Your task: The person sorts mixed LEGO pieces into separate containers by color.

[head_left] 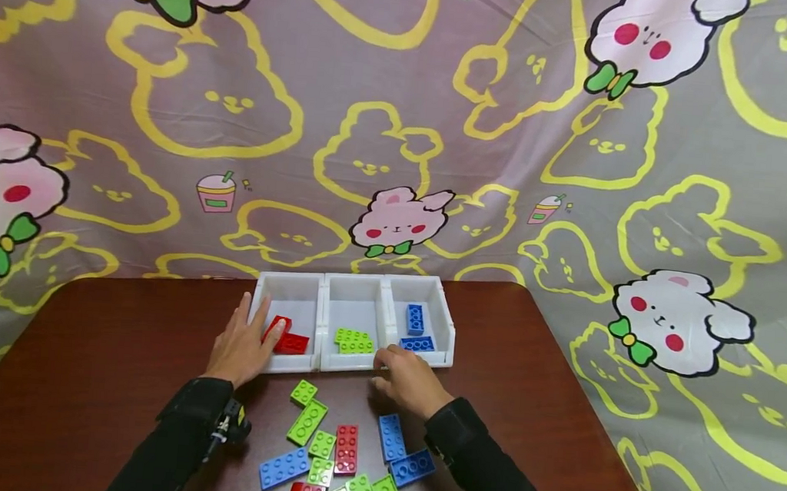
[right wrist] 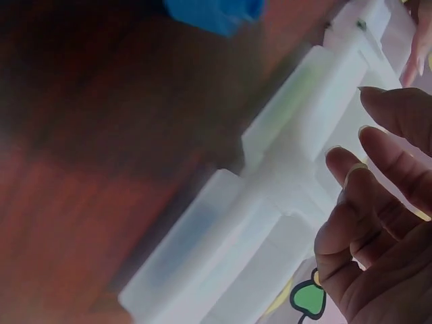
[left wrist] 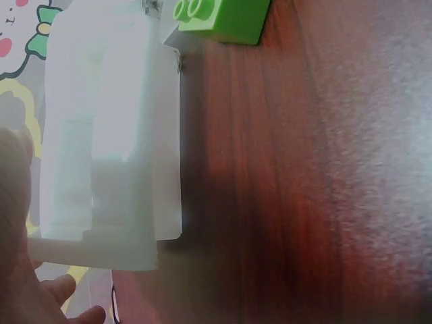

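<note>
A white three-compartment tray [head_left: 321, 324] stands toward the back of the table. My left hand [head_left: 239, 349] reaches over its left compartment, fingers extended, thumb at a red brick [head_left: 280, 321]; another red brick [head_left: 294, 343] lies beside it. In the left wrist view this hand [left wrist: 17, 223] is partly cut off by the frame edge. My right hand [head_left: 411, 378] hovers at the tray's front wall between the middle and right compartments. Its fingers [right wrist: 378, 196] are loosely bent with nothing between them. Lime green bricks [head_left: 354, 341] lie in the middle compartment, blue bricks [head_left: 415, 319] in the right one.
Loose bricks lie on the brown table [head_left: 137, 333] in front of the tray: several green ones [head_left: 308, 421], blue ones [head_left: 284, 467] and red ones [head_left: 346, 448]. Behind the table hangs a patterned cloth [head_left: 401, 146].
</note>
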{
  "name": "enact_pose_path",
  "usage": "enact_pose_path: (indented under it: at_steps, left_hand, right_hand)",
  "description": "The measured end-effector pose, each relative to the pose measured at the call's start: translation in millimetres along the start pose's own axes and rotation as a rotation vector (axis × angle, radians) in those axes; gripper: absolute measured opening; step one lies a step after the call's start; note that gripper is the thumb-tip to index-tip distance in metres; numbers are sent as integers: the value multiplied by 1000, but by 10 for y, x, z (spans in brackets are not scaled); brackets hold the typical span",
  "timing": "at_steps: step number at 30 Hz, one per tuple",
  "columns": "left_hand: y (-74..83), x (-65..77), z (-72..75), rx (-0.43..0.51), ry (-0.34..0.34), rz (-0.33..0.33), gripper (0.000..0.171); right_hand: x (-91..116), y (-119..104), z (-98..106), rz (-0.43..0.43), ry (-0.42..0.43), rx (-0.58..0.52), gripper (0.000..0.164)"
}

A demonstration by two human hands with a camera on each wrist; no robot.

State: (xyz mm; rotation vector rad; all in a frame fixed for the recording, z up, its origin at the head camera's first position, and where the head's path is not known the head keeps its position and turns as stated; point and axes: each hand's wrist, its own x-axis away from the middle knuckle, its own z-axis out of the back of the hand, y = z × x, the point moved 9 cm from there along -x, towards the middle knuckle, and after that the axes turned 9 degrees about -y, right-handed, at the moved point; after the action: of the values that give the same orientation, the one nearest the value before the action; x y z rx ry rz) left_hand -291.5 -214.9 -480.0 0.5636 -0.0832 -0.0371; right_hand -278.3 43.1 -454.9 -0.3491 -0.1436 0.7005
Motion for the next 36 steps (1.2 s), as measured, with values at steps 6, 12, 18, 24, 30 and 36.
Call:
enact_pose_path:
  at_steps: [6,12,18,24,30,36]
  left_hand:
    - [-19,-83,64,-33,-2,1,68]
    - [-31,-130,57,5,-78,38,71]
    - [-36,-178,35,12,-107,58,76]
    - [-69,-196,-18,24,-143,74,79]
    - [-77,-194,-57,34,-161,80,80]
    - [-95,-199,-51,42,-161,80,82]
  right_hand:
    - [186,45,-173,-12,-90,-51,16]
    - [374,116,-218,-84,-117,-82,22]
    - [526,83,-240,-186,-158,-98,39]
    - [586,-7,-347,-207,-189,-25,40]
    - [574,-26,-402,-191,-154,35,39]
    - [538,-79,-390,-158,-133,48,41]
